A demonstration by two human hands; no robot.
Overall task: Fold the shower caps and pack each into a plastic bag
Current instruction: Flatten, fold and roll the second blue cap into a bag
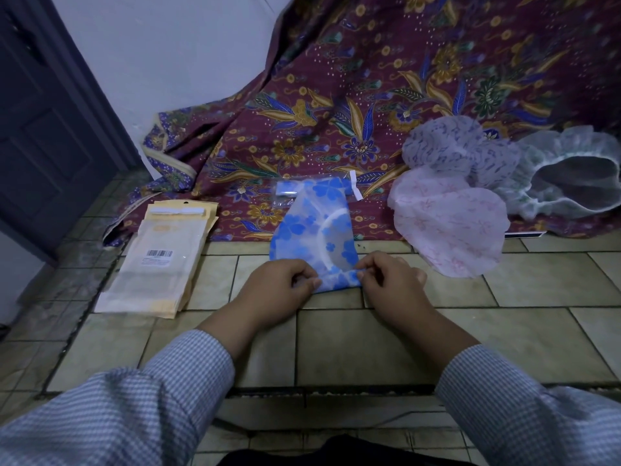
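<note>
We pinch the near edge of the blue floral shower cap [311,230] with both hands on the tiled floor [537,284]. Our left hand [280,285] has its fingers curled, thumb and forefinger clamped on the cap's near left corner. Our right hand [389,280] does the same at the near right corner, fingertips closed on the rolled-up hem. The cap lies flattened in a long shape that runs away from us, its far end reaching onto the maroon batik cloth [369,95] spread over the far part of the floor and draped up behind.

At that far end lies a small clear plastic bag [287,193] with something blue inside, and a white adhesive strip [355,185] just beside the cap's far right corner.

To the left, a stack of packaging bags [161,260] with a barcode label lies half on the tiles, half on the cloth's edge. To the right, a pink shower cap [450,227] lies folded, overlapping the cloth's near edge. Behind it sit a lilac patterned shower cap [447,149] and a white shower cap [571,176] lying open.

Both our sleeves [151,398] are checked.
</note>
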